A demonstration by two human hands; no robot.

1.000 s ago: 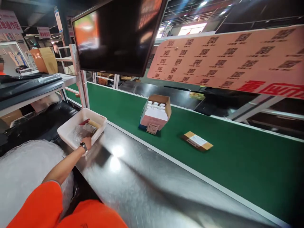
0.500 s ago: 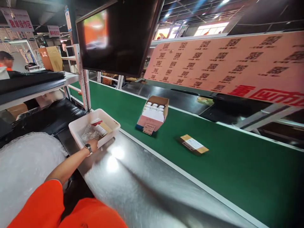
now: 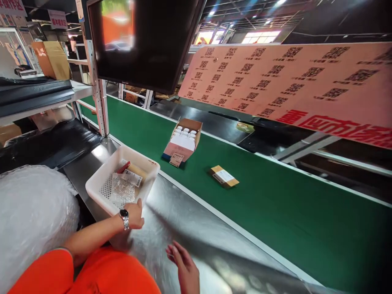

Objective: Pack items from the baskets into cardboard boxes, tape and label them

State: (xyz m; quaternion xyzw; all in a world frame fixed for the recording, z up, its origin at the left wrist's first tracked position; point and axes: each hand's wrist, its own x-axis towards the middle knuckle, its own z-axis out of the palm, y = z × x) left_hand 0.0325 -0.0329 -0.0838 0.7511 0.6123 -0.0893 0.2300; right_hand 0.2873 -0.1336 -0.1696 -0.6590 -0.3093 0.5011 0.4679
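Note:
My left hand [image 3: 134,214], with a watch at the wrist, is closed on the near rim of a white plastic basket [image 3: 94,190]. The basket rests on the metal worktop. In it are a sheet of bubble wrap [image 3: 122,191], a white printed label [image 3: 132,178] on a tan item, and a small red object [image 3: 123,167]. Over the worktop near me, my right hand [image 3: 185,263] is open with its fingers bent and nothing visible in them; the basket is a short way to its left.
Beyond the metal worktop [image 3: 171,204] runs a green conveyor belt [image 3: 260,204]. It carries an open carton [image 3: 179,149] of white-capped bottles and a flat labelled parcel [image 3: 225,175]. Bubble wrap [image 3: 33,208] bulges at my left. A monitor [image 3: 143,45] and a QR-code board [image 3: 275,85] hang above.
My left hand has drawn the basket nearer to me along the worktop. My right hand has come into view at the bottom. The carton and the parcel appear farther left, as my view has shifted.

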